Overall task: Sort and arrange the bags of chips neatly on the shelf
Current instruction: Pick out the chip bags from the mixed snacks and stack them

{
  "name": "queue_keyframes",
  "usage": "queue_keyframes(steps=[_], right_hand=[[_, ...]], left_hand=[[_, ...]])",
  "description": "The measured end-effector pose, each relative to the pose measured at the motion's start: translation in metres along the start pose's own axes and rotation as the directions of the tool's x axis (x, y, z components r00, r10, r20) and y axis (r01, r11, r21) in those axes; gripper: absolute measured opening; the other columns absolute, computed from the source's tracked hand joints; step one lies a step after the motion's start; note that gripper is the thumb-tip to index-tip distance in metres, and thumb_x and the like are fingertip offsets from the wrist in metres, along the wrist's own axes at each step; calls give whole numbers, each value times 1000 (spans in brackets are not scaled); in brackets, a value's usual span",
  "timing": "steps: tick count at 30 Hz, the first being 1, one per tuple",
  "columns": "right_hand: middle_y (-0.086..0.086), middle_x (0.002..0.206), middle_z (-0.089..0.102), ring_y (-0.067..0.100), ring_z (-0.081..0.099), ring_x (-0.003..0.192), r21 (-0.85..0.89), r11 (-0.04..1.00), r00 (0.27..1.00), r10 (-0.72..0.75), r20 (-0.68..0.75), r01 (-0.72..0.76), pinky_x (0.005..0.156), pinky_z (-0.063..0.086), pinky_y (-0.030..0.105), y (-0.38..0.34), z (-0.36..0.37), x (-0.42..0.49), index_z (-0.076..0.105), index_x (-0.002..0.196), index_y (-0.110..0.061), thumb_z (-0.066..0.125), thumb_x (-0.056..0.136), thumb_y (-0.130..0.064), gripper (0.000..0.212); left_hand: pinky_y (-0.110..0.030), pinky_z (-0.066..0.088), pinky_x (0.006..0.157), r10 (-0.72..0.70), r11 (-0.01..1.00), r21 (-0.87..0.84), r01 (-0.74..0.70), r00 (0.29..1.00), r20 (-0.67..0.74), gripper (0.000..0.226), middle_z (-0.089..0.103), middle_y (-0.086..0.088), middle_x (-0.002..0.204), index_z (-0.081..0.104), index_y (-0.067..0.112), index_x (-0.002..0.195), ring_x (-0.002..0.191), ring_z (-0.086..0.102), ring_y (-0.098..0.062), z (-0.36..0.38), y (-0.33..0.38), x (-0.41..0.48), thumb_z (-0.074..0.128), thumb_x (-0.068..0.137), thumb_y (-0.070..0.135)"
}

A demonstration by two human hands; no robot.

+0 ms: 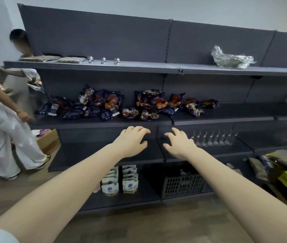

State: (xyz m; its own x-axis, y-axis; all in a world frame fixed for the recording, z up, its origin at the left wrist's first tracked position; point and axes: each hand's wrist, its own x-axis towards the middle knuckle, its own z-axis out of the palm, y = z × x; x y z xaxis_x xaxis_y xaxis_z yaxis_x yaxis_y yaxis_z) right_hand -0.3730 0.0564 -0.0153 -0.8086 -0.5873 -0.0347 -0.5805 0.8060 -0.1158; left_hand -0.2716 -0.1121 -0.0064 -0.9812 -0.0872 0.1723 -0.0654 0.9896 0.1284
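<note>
Both hands, left hand (132,140) and right hand (179,142), spread, empty. Chip bags (130,104) jumbled on shelf (226,114) just beyond fingertips. Likely light, crinkly, crushable: hold by edges.

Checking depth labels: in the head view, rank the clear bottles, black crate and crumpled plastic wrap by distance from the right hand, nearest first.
From the right hand:
1. clear bottles, just to its right, on the shelf level the hand hovers at.
2. black crate, on the bottom shelf, below the hand.
3. crumpled plastic wrap, on the top shelf, up and to the right.
</note>
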Motion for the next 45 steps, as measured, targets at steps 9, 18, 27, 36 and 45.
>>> queue_keyframes(steps=[9, 18, 27, 36, 45], right_hand=[[-1, 159, 5, 20, 6, 146, 7, 984, 982, -176, 70, 176, 113, 15, 52, -61, 38, 97, 25, 147, -19, 39, 98, -39, 54], [1, 159, 6, 19, 8, 146, 28, 944, 941, -329, 83, 327, 116, 12, 50, -204, 61, 183, 26, 147, -20, 40, 98, -38, 54], [3, 158, 10, 23, 23, 142, 136, 903, 905, -420, 74, 408, 112, 26, 49, -354, 83, 278, 28, 146, -21, 43, 96, -39, 55], [7, 154, 23, 25, 30, 138, 160, 831, 839, -543, 29, 532, 107, 32, 35, -447, 110, 343, 33, 143, -16, 46, 95, -30, 52], [8, 148, 34, 28, 38, 131, 158, 718, 729, -684, -23, 678, 102, 39, 36, -522, 118, 448, 42, 138, -15, 50, 93, -25, 46]], left_hand=[[-42, 29, 108, -152, 986, -60, 154, 987, 44, 45, 37, 1, 146, 36, 24, 139, 134, 28, -26, 28, -104, 8, 44, 95, 31], [-43, 35, 104, -256, 958, -117, 263, 964, 70, 45, 40, 0, 145, 37, 26, 139, 128, 40, -23, 24, -253, -3, 45, 95, 31], [-42, 36, 104, -365, 922, -125, 366, 930, 35, 46, 40, -1, 144, 36, 26, 139, 130, 38, -24, 8, -409, -16, 46, 95, 32], [-43, 35, 105, -478, 862, -164, 480, 877, 55, 46, 41, -4, 143, 37, 23, 139, 129, 39, -26, 32, -512, -27, 45, 94, 30], [-42, 35, 104, -593, 785, -219, 580, 805, 9, 46, 40, -5, 142, 38, 22, 139, 127, 38, -24, 37, -606, 4, 44, 93, 25]])
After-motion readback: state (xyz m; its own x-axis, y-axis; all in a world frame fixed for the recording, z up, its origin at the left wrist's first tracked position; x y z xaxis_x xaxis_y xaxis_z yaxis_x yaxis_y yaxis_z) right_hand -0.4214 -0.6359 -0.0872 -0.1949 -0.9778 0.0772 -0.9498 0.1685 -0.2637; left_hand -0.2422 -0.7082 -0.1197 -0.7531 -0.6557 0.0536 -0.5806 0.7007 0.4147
